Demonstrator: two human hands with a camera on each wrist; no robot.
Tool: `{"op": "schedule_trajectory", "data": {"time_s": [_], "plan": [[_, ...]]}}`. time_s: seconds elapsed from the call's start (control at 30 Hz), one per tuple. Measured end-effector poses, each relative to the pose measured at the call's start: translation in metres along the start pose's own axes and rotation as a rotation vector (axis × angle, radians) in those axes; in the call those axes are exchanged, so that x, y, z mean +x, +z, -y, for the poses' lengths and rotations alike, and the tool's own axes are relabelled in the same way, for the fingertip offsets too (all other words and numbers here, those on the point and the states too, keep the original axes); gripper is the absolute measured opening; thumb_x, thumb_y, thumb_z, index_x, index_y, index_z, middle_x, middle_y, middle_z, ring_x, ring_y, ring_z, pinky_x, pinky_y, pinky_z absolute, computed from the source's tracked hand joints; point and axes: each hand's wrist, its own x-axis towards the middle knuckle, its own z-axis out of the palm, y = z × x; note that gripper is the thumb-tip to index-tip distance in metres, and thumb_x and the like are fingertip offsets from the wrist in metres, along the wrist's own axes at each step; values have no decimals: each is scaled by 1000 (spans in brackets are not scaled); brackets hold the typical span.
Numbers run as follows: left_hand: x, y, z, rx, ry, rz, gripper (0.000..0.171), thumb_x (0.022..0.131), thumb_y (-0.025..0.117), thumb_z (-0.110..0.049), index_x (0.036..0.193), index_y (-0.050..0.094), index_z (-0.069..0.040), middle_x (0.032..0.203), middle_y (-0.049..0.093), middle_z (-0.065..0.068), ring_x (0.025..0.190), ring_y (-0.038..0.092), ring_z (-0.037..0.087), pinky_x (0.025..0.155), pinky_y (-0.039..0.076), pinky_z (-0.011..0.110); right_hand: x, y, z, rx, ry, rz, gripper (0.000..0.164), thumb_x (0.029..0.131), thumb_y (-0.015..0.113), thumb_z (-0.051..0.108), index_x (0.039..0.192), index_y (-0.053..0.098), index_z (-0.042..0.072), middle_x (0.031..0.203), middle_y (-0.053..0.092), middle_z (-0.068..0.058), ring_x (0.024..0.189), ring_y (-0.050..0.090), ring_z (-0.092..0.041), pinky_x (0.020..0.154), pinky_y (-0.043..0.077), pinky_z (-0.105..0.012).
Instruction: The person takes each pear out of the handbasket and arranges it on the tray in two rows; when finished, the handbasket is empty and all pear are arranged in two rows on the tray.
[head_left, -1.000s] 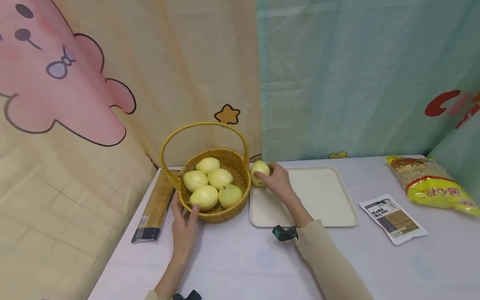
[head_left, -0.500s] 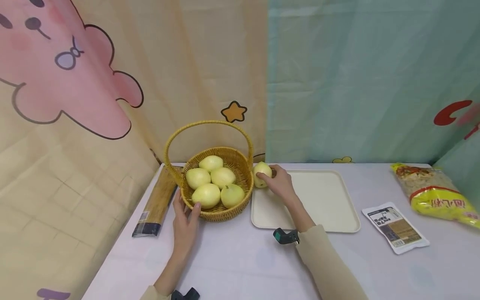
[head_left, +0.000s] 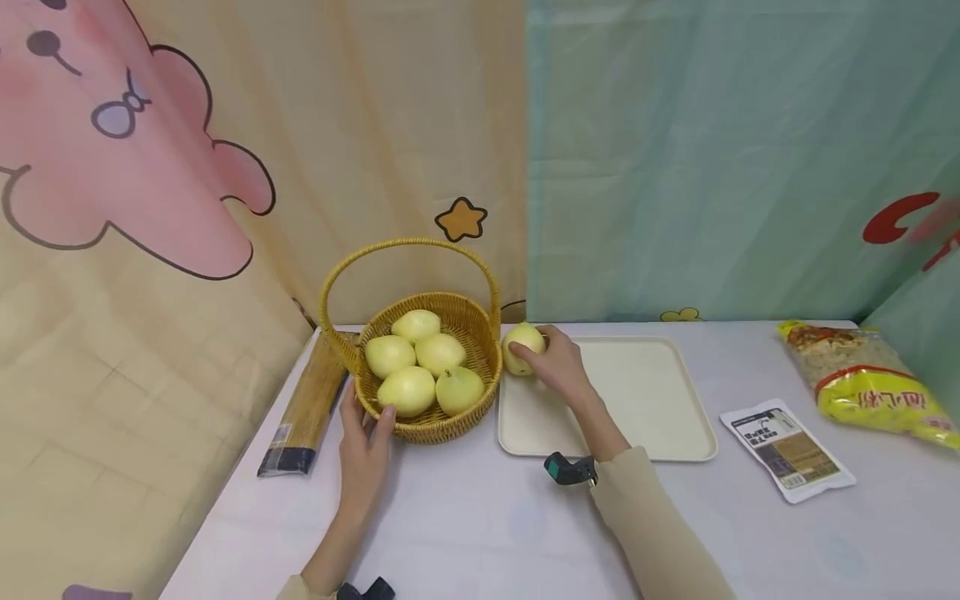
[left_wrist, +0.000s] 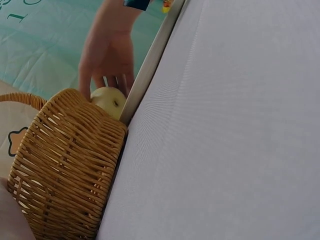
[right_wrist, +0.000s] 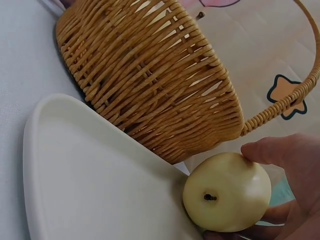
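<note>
A yellow wicker basket (head_left: 450, 432) with a tall arched handle holds several pale yellow-green pears (head_left: 406, 392). At its front left, my left hand (head_left: 363, 454) grips the rim, thumb on top and fingers along the outer side. My right hand (head_left: 558, 364) holds one pear (head_left: 522, 348) between thumb and fingers at the back left corner of a cream tray (head_left: 645, 400). In the right wrist view, that pear (right_wrist: 227, 192) sits low against the tray's edge, close beside the basket wall (right_wrist: 145, 75), with its dark stem end toward the camera.
Left of the basket, partly behind it, lies a long brown packet (head_left: 303, 417) with a dark end. A white pouch (head_left: 787, 450) rests right of the tray, and a yellow food bag (head_left: 870, 379) lies farther back. Printed curtains (head_left: 675, 167) rise behind the table.
The head view shifts slightly. Both hands, the basket and the held pear keep their places relative to one another.
</note>
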Motion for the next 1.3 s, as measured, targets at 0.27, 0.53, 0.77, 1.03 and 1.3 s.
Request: {"op": "schedule_trajectory", "data": {"time_s": [0.27, 0.53, 0.77, 1.03, 1.3], "plan": [[9, -7, -5, 6, -8, 21, 74, 109, 57, -28, 170, 16, -21, 172, 29, 14, 158, 32, 34, 129, 33, 53, 1, -6, 12, -32, -14, 3, 76, 97, 73, 42, 150, 48, -5, 145, 58, -28, 129, 59, -40, 108, 54, -53], [6, -4, -4, -15, -4, 5, 72, 109, 58, -29, 169, 18, -20, 172, 31, 13, 156, 35, 34, 127, 36, 54, -1, -10, 13, -41, -20, 5, 82, 96, 73, 48, 153, 45, -4, 149, 57, -27, 133, 58, -41, 112, 53, -52], [2, 2, 1, -36, -5, -8, 69, 109, 57, -29, 168, 23, -19, 170, 34, 13, 154, 40, 36, 125, 39, 54, -12, -28, 31, -20, -78, -5, 76, 99, 70, 43, 155, 45, -1, 154, 53, -25, 144, 50, -40, 119, 47, -55], [4, 2, 2, -36, -8, -4, 69, 109, 58, -30, 168, 23, -18, 170, 34, 15, 154, 39, 36, 126, 39, 53, -34, -46, 65, 17, -187, 44, 62, 99, 73, 36, 148, 55, 1, 146, 61, -19, 137, 57, -37, 113, 52, -53], [4, 4, 1, -54, -23, -1, 70, 109, 58, -33, 168, 23, -20, 171, 34, 13, 154, 40, 34, 126, 39, 51, -41, -39, 70, 50, -289, 314, 50, 96, 78, 28, 137, 65, 2, 133, 70, -17, 125, 65, -32, 106, 58, -49]]}}
